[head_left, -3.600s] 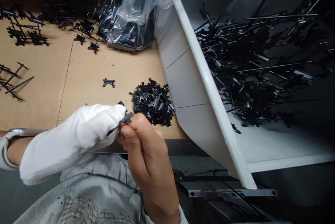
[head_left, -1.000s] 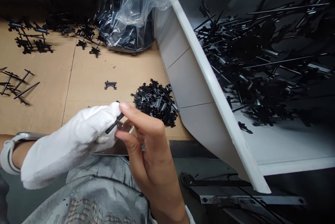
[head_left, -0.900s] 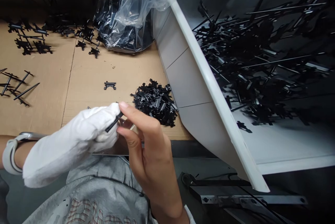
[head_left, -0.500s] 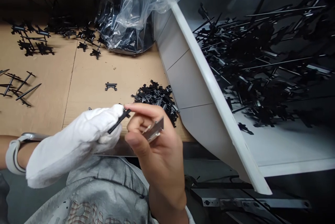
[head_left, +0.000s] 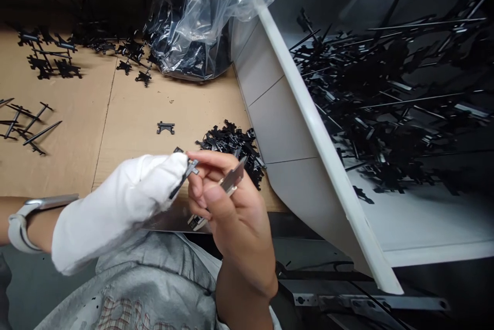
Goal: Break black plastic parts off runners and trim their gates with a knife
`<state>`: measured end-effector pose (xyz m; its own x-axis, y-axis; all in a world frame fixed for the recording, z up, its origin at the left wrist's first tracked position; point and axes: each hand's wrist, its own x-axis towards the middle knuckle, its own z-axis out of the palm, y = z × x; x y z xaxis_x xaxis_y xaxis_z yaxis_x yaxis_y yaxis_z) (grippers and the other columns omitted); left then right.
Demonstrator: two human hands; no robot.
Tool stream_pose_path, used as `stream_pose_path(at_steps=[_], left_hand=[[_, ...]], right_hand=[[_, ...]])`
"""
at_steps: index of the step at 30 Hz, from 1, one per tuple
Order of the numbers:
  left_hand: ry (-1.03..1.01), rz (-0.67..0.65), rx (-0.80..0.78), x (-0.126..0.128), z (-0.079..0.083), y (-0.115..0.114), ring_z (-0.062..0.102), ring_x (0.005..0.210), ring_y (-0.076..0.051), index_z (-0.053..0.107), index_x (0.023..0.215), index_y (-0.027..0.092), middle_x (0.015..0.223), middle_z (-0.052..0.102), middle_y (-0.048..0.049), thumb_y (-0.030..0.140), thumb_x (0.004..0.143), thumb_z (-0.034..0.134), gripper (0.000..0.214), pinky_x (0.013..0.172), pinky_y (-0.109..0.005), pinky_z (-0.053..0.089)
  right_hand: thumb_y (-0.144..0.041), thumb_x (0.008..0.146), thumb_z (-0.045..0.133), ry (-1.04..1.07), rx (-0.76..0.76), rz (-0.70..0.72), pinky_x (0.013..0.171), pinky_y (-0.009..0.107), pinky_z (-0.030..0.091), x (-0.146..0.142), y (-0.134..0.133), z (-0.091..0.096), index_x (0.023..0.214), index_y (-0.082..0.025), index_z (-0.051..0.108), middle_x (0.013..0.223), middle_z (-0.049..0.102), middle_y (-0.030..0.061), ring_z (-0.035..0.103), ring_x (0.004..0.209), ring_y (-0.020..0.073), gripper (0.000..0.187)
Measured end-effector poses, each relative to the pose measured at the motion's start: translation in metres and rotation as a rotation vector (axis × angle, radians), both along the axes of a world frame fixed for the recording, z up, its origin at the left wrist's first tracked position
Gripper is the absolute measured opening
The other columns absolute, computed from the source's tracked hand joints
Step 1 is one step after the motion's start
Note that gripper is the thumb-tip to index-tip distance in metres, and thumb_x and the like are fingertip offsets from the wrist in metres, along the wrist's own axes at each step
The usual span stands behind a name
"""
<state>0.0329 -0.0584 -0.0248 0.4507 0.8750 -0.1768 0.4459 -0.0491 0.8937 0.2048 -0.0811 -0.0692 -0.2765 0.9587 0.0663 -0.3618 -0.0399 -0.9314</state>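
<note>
My left hand (head_left: pixel 135 191), in a white cloth glove, is closed on a small black plastic piece (head_left: pixel 192 167) with narrow bars and a cross-shaped end. My right hand (head_left: pixel 241 222) is bare, and its index fingertip touches the upper end of that piece. Between the right thumb and fingers sits a flat metal tool (head_left: pixel 234 174), its thin, blade-like end pointing up and right. A metal-edged end shows below the curled fingers; its exact kind is unclear. Beyond the hands, one black bracket-shaped piece (head_left: pixel 165 127) lies alone on the brown board.
A heap of small black pieces (head_left: pixel 227 139) lies just past my right hand. Black frames (head_left: pixel 54 57) lie at left, near a clear plastic bag (head_left: pixel 196 47) of dark parts. A white bin (head_left: pixel 304 108) full of black sprues stands at right.
The black piece has turned a little and shifted slightly right with the gloved hand. The metal tool has tilted in my right hand, so its lower end now shows below the fingers.
</note>
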Motion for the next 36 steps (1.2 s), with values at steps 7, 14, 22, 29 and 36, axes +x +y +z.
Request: stream_pose_path(at_steps=[7, 14, 22, 29, 36], left_hand=[[-0.294, 0.087, -0.299, 0.004, 0.006, -0.004, 0.069, 0.071, -0.019, 0.063, 0.074, 0.022, 0.077, 0.075, -0.0035, 0.044, 0.090, 0.052, 0.029, 0.065, -0.028, 0.062], [-0.214, 0.058, -0.184, 0.006, 0.009, 0.000, 0.049, 0.056, -0.013, 0.045, 0.064, 0.024, 0.064, 0.062, 0.0005, 0.038, 0.090, 0.047, 0.030, 0.061, -0.027, 0.052], [0.760, 0.011, 0.241, -0.038, -0.004, 0.057, 0.058, 0.075, -0.026, 0.065, 0.100, 0.021, 0.088, 0.068, -0.0099, 0.058, 0.104, 0.033, 0.049, 0.081, -0.042, 0.046], [0.852, -0.139, 0.240, -0.047, -0.031, 0.083, 0.070, 0.126, -0.037, 0.066, 0.148, 0.019, 0.141, 0.072, -0.0161, 0.050, 0.104, 0.057, 0.055, 0.109, -0.048, 0.054], [0.775, -0.061, 0.107, -0.043, -0.045, 0.088, 0.073, 0.106, -0.026, 0.075, 0.132, 0.019, 0.121, 0.080, -0.0107, 0.029, 0.102, 0.060, 0.035, 0.095, -0.034, 0.053]], right_hand=[[-0.041, 0.102, 0.081, 0.138, -0.096, 0.036, 0.045, 0.019, 0.038, -0.007, 0.003, 0.004, 0.112, -0.028, 0.072, 0.074, 0.053, -0.0074, 0.039, 0.052, 0.0082, 0.018], [-0.045, 0.101, 0.076, -0.029, -0.129, -0.004, 0.041, 0.020, 0.035, -0.006, 0.002, 0.006, 0.093, -0.025, 0.065, 0.062, 0.042, -0.0106, 0.033, 0.046, 0.0080, 0.024], [-0.032, 0.098, 0.063, -0.766, 0.098, -0.452, 0.049, 0.026, 0.039, 0.025, 0.014, 0.017, 0.080, -0.027, 0.060, 0.060, 0.054, -0.0064, 0.049, 0.050, 0.0130, 0.020], [-0.044, 0.093, 0.056, -1.145, 0.060, -0.563, 0.058, 0.035, 0.043, 0.053, 0.034, -0.007, 0.078, -0.029, 0.056, 0.071, 0.071, 0.0067, 0.062, 0.061, 0.0243, 0.021], [-0.047, 0.101, 0.061, -1.169, 0.067, -0.651, 0.062, 0.036, 0.046, 0.050, 0.026, -0.009, 0.110, -0.024, 0.065, 0.074, 0.068, 0.0029, 0.065, 0.066, 0.0261, 0.026]])
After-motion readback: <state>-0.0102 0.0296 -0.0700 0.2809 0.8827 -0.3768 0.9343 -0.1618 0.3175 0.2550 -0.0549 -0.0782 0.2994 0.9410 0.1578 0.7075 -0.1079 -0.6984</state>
